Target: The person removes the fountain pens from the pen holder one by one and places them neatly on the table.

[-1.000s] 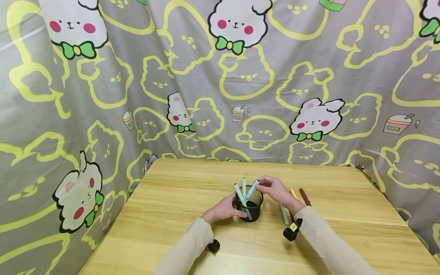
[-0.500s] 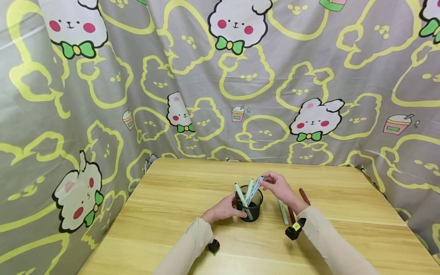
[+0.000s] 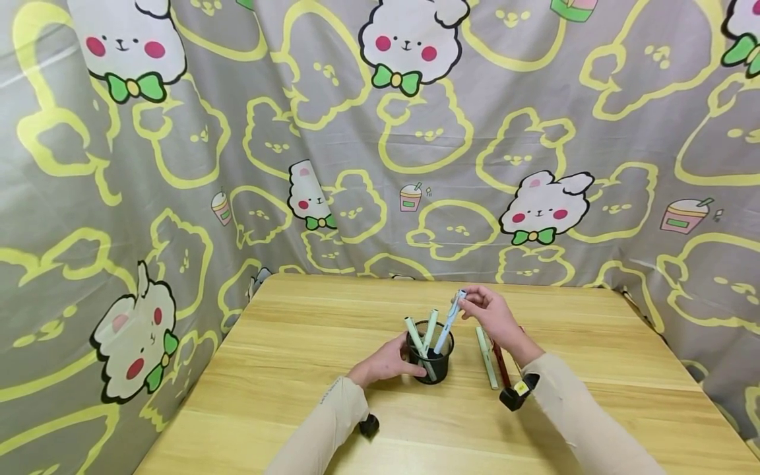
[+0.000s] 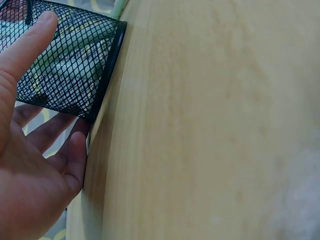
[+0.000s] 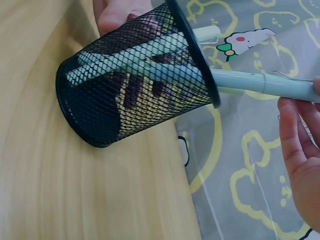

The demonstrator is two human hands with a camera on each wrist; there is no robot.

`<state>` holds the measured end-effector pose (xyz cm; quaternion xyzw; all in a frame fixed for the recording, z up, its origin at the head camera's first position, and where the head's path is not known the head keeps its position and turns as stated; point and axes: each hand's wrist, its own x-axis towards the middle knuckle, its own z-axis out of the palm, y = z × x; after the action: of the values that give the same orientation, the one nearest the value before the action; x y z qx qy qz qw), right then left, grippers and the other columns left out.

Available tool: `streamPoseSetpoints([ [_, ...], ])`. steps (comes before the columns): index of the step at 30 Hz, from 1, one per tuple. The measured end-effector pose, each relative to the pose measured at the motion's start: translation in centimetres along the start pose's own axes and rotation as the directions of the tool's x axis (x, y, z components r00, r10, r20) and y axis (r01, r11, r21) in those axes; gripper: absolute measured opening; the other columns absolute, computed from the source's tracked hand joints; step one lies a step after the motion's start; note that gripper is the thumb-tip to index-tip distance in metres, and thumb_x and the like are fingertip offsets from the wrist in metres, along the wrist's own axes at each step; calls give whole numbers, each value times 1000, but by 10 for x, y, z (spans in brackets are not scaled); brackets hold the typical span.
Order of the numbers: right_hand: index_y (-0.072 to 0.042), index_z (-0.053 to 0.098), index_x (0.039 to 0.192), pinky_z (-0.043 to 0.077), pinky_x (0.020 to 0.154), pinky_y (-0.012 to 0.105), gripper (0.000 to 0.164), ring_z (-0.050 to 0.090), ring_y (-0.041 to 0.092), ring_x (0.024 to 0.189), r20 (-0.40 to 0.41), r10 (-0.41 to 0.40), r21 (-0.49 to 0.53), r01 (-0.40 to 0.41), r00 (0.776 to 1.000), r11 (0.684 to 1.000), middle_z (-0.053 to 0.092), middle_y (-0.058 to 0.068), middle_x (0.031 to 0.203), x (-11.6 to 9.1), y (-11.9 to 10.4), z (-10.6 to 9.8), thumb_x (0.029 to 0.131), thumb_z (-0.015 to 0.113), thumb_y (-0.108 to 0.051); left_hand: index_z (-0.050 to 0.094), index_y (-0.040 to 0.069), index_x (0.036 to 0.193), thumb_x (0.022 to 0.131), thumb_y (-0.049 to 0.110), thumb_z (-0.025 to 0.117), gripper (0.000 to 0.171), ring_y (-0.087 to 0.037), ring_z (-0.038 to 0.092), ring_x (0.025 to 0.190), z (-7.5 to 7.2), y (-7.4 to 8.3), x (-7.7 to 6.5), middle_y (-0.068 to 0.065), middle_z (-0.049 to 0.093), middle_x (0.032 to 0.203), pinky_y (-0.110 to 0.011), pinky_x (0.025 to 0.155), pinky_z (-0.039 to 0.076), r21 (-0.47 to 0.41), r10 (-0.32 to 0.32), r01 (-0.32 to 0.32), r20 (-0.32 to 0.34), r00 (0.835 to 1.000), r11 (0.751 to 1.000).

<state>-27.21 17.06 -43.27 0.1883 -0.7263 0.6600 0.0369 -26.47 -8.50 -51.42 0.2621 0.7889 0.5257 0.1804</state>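
Light-blue pen (image 3: 450, 322) leans with its lower end inside the mesh cup (image 3: 439, 371); the right hand (image 3: 490, 316) pinches its top with narrow fingers. The left hand (image 3: 386, 361) holds the cup from the left. Two green pens (image 3: 413, 331) also lean inside. Right on the bench (image 3: 255, 376) lies a dark red pen (image 3: 502, 367), partly hidden by the right arm (image 3: 567, 399).

Mesh cup (image 5: 132, 82) close in both wrist views

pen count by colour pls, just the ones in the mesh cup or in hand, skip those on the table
Pale green pens, leaning in the mesh cup: 2
Light blue pen, held by the right hand, lower end inside the cup: 1
Total: 3
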Motion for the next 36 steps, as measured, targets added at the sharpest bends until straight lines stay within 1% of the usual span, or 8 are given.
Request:
streamPoseSetpoints([
  [3,13,50,116,53,69,30,35,63,18,81,-25,-31,6,31,999,999,68,7,97,0,-2,-3,94,60,-12,38,26,142,77,15,80,78,-12,53,109,0,0,-1,5,57,118,-34,96,40,5,3,-3,2,1000,1000],
  [7,11,50,116,53,67,28,33,63,18,80,-54,-57,20,58,997,998,69,6,97,1,-2,-7,94,60,-12,38,28,142,77,15,80,79,-12,54,107,1,0,-1,6,58,116,-34,95,40,10,6,-6,0,1000,1000],
  [12,11,50,117,53,65,25,32,63,10,79,-87,-83,82,90,993,993,70,0,93,3,-5,-12,94,59,-8,39,26,141,77,14,80,77,-12,54,107,1,-2,0,5,58,116,-34,95,40,-1,12,-12,2,1000,1000],
  [15,10,51,115,52,64,24,29,64,9,79,-111,-95,130,109,989,985,70,-3,93,3,-8,-16,93,59,-6,39,26,141,77,13,79,77,-12,54,107,1,-2,0,4,59,116,-33,95,40,-9,14,-14,6,1000,1000],
  [24,5,54,110,52,62,22,19,65,10,76,-179,-59,274,107,982,956,71,0,91,3,-15,-34,93,58,-2,41,24,139,77,11,79,74,-13,53,110,1,-1,1,4,58,117,-34,95,40,-21,1,-1,1,1000,1000],
  [30,-5,58,105,52,62,21,13,65,10,75,-214,-24,322,94,977,942,71,1,89,0,-18,-50,93,57,0,43,22,136,77,15,80,70,-12,54,107,1,-3,1,5,59,114,-34,95,40,-4,-12,12,2,1000,1000],
  [32,-6,59,105,52,62,21,13,65,10,75,-222,-18,326,92,975,941,70,2,89,0,-18,-57,93,58,-1,44,21,135,76,15,80,69,-12,54,105,0,-3,1,4,60,112,-34,94,40,-1,-11,11,-1,1000,1000],
  [36,-2,58,108,52,63,21,16,64,9,75,-219,-7,327,80,976,941,69,1,89,-2,-17,-69,93,58,-1,45,20,133,76,16,80,66,-12,55,104,0,-2,1,4,60,110,-35,95,40,2,-17,17,-6,1000,1000],
])
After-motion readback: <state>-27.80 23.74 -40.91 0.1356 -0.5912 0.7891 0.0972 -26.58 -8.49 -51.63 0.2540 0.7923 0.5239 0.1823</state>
